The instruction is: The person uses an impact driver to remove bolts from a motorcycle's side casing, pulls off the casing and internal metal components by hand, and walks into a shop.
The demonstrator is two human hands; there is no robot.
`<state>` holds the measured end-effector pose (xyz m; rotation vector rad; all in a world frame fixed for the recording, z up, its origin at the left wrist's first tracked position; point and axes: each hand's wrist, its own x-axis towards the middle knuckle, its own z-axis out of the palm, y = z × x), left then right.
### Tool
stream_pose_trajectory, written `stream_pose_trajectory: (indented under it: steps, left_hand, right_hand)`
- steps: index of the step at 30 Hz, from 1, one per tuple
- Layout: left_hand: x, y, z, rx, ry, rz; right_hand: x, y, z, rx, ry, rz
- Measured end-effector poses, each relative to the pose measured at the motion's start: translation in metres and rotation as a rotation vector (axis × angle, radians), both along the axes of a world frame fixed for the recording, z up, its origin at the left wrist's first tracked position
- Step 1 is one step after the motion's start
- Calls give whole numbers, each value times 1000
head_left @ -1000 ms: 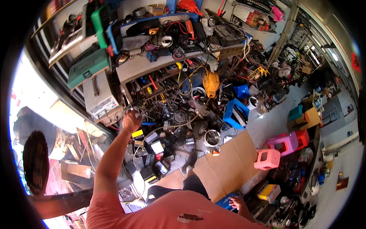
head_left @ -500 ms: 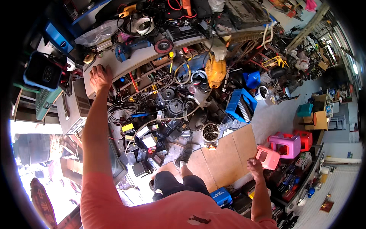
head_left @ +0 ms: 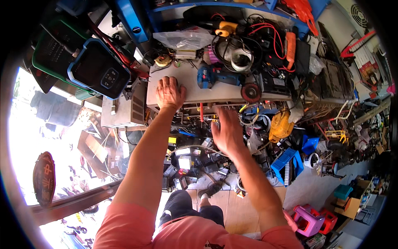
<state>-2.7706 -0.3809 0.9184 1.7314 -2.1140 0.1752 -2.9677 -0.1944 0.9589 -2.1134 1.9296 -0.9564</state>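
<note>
My left hand (head_left: pixel 170 93) rests on the left end of the grey workbench top (head_left: pixel 186 90), palm down, fingers stretched out and holding nothing. My right hand (head_left: pixel 227 128) is in the air just in front of the bench edge, somewhat blurred. Its fingers are apart, with nothing seen in them. Beyond it on the bench lies a blue cordless power tool (head_left: pixel 206 76), to the right of my left hand. A reddish abrasive disc (head_left: pixel 251 92) sits at the bench edge. Below the edge, near my right fingers, a red-handled tool (head_left: pixel 202 111) stands out.
A clear plastic bag (head_left: pixel 184 39), a white coil (head_left: pixel 241 59) and dark cables cover the bench's back. A blue-framed device (head_left: pixel 99 68) is at left. Batteries and parts clutter the floor below, with a yellow bag (head_left: pixel 281 125) and blue crate (head_left: pixel 287 166) at right.
The view has swung toward the bench and left. My right hand has come from the low right, beside the stools, up to the bench front, its fingers opening. My left hand stays on the bench.
</note>
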Motion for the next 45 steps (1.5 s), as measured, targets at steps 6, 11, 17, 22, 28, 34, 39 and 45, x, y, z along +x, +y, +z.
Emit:
stream_pose_trajectory:
  steps: [6, 11, 17, 22, 28, 34, 39, 45]
  left_hand:
    - [4, 0, 1, -20, 33, -32]
    - [10, -4, 3, -4, 75, -53]
    - [5, -3, -2, -29, 113, -79]
    - [7, 3, 1, -40, 138, -79]
    - [6, 7, -6, 36, 141, -71]
    - [62, 22, -9, 321, 1014, -276]
    - [128, 307, -16, 417, 696, -1055]
    - [299, 563, -7, 801, 870, -891]
  right_hand:
    - [-31, -124, 21, -1, 559, -139]
    - [-33, -143, 0, -51, 592, -95]
    - [-39, -153, -3, 33, 493, -102]
    - [-24, -124, 23, -115, 224, -11]
    - [22, 44, 25, 171, -914, 173]
    - [106, 213, -13, 416, -1597, 63]
    - [99, 392, -70, 836, -1482, -40]
    - [203, 458, -52, 1369, -1268, 234]
